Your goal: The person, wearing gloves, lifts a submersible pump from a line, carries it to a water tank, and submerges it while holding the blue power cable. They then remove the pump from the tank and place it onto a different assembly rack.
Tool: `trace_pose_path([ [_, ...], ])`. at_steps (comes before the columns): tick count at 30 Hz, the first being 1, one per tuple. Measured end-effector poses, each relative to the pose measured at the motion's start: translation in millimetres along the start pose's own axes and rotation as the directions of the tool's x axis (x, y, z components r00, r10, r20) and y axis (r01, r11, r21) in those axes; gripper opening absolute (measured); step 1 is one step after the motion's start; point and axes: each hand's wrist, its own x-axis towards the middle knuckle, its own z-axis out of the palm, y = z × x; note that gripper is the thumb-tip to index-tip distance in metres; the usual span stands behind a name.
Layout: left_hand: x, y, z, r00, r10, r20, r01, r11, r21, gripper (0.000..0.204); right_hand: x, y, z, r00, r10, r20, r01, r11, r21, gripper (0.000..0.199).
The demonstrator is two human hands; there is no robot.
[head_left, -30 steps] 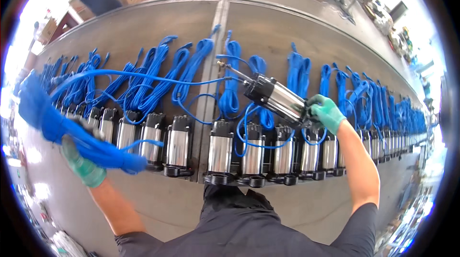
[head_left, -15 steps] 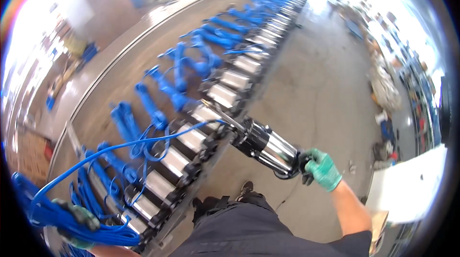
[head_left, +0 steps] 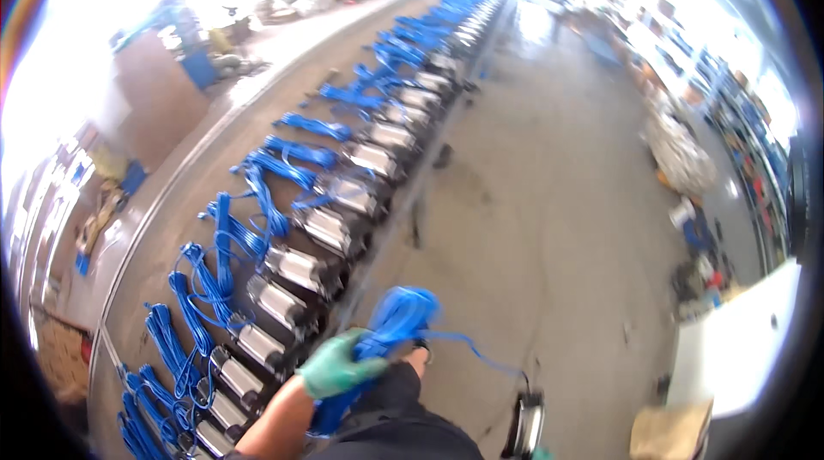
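Note:
My left hand [head_left: 342, 364], in a green glove, is closed around a coiled bundle of blue cable [head_left: 396, 318] low in the middle, in front of my dark clothes. The bundle's upper loops are smeared by motion. From it a single strand runs right to a silver cylindrical pump with black ends [head_left: 526, 426] at the lower edge. Only a scrap of my right hand's green glove [head_left: 542, 454] shows beside the pump's lower end; its fingers are hidden. The pump stands apart from the row to the left.
A long row of similar silver pumps [head_left: 277, 301] with blue cable bundles [head_left: 170, 344] stretches from lower left into the distance. Concrete floor [head_left: 549, 202] lies to its right. A whitish wrapped heap [head_left: 678, 151], a white panel [head_left: 730, 357] and a cardboard box [head_left: 669, 432] are on the right.
My left hand has carried the cable bundle from the far left to the lower middle. The pump has left the row's edge and moved down to the lower right, with my right hand.

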Motion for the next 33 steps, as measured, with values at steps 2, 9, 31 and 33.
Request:
trace_pose_path([
  [2, 79.2, -4.7, 27.2, 0.968, 0.072, 0.240, -0.056, 0.996, -0.074, 0.068, 35.3, -56.2, 32.3, 0.999, 0.026, 0.025, -0.025, 0.999, -0.021, 0.015],
  [9, 302.1, 72.2, 101.4, 0.795, 0.280, 0.537, -0.349, 0.937, 0.029, 0.073, 177.7, -301.5, 123.2, 0.990, -0.037, 0.133, 0.051, 0.993, -0.102, 0.015],
  [31, 845.8, 388.5, 132.8, 0.833, 0.380, 0.403, -0.518, 0.791, 0.326, 0.074, 597.2, -644.9, 77.6, 0.985, 0.102, 0.138, -0.116, 0.989, 0.091, 0.015],
  [33, 894.3, 401.5, 126.7, 0.852, 0.386, 0.355, -0.489, 0.829, 0.272, 0.073, 636.6, -676.7, 73.6, 0.984, 0.117, 0.134, -0.130, 0.987, 0.096, 0.015],
])
